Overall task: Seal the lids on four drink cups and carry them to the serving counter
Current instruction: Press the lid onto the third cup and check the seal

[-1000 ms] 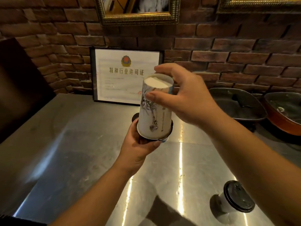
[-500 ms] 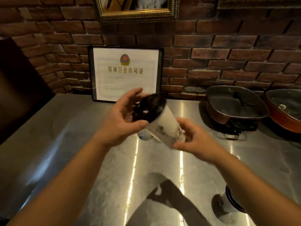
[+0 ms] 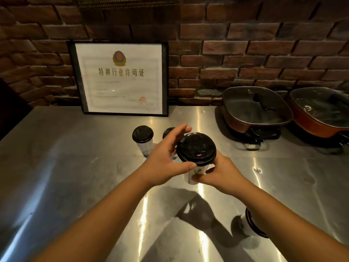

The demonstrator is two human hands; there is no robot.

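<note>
Hands met over one paper cup point(image 3: 192, 175) above the steel counter point(image 3: 66, 167), upright and tipped a little toward the person. The left hand point(image 3: 162, 165) curled round the rim of its black lid point(image 3: 196, 148), thumb pressed at the near edge and fingers spread behind the far side, so it was closed on the lid and cup top. The right hand point(image 3: 221, 172) wrapped the printed white wall lower down, fingertips clamped at the cup's base. The lid sat flat on the cup, its small sip tab facing up; whether it was fully snapped down I could not tell.

Behind the left hand stood a second cup point(image 3: 143, 140), lidded in black, upright on the counter and well clear of any fingers. Just beside it to the right a third cup point(image 3: 168, 131) showed only a sliver of dark lid past the left hand's fingers. A fourth cup point(image 3: 248, 225), also with a black lid, stood near the front edge of the counter, half hidden under the right forearm.

At the back a framed certificate point(image 3: 122, 78) leaned against the brick wall point(image 3: 264, 44). To the right sat two electric pans with glass lids, the nearer one point(image 3: 255, 108) dark and the farther one point(image 3: 321, 112) orange-sided, running out of view
</note>
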